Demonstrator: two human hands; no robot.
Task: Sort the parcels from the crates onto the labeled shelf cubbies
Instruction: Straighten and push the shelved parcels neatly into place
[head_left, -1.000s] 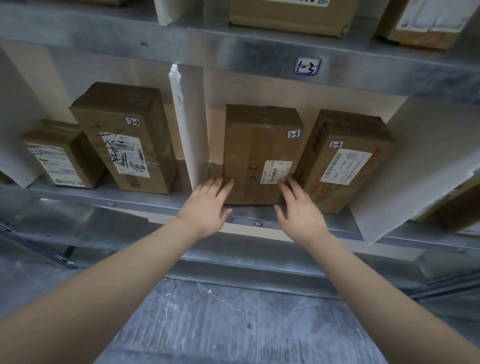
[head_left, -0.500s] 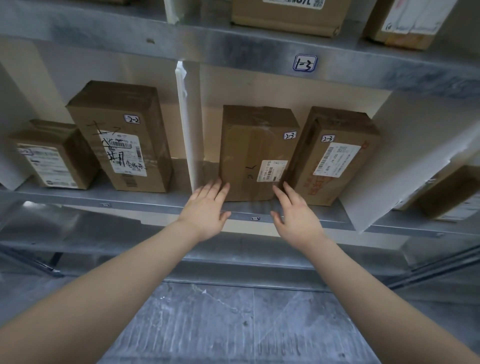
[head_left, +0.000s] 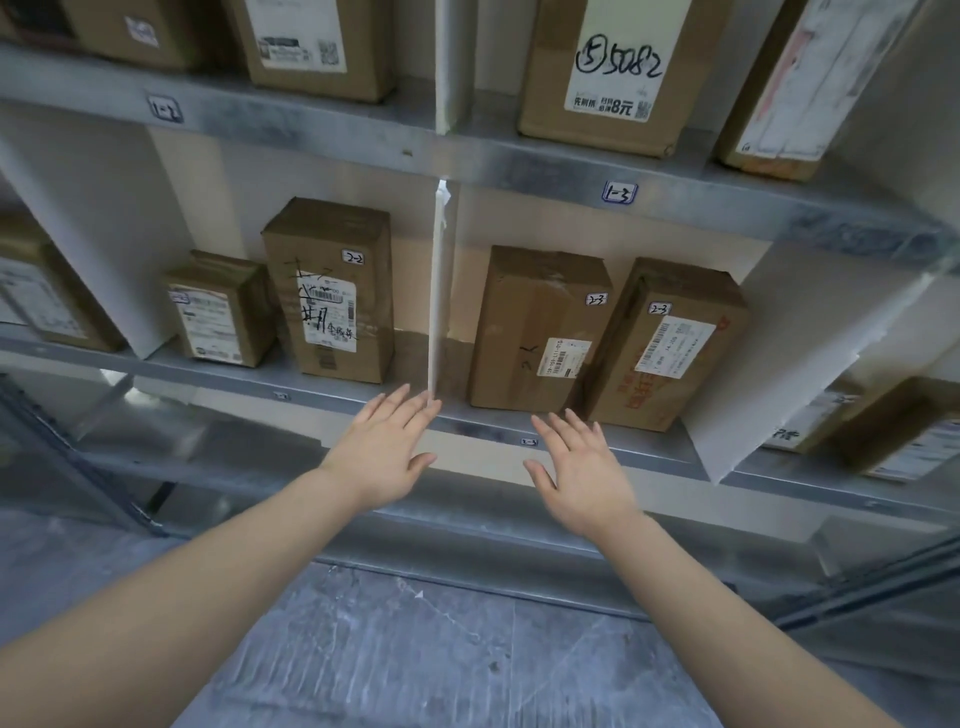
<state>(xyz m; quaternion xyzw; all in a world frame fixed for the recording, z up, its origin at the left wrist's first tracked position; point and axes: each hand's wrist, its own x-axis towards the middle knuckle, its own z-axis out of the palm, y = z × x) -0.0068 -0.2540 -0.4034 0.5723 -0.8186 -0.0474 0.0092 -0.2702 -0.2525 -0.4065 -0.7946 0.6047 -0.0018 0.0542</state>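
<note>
A brown cardboard parcel tagged 2-3 (head_left: 530, 332) stands upright in the 2-3 cubby, leaning against a second 2-3 parcel (head_left: 670, 348) on its right. My left hand (head_left: 387, 447) is flat with straight fingers, just in front of the shelf edge (head_left: 478, 428), apart from the parcel. My right hand (head_left: 582, 467) is likewise spread and holds nothing, a little below the parcel's base. Two parcels, a tall one (head_left: 332, 291) tagged 2-2 and a smaller one (head_left: 218, 312), stand in the cubby to the left.
A white divider (head_left: 439, 291) separates cubbies 2-2 and 2-3; another white divider (head_left: 789, 374) closes the right side. The upper shelf labelled 1-3 (head_left: 619, 193) carries more parcels (head_left: 608, 73). Grey floor (head_left: 441, 660) lies below.
Both hands have pulled back from the 2-3 parcel, which they touched before; it now stands free on the shelf. The view has tilted up, showing more of the upper shelf.
</note>
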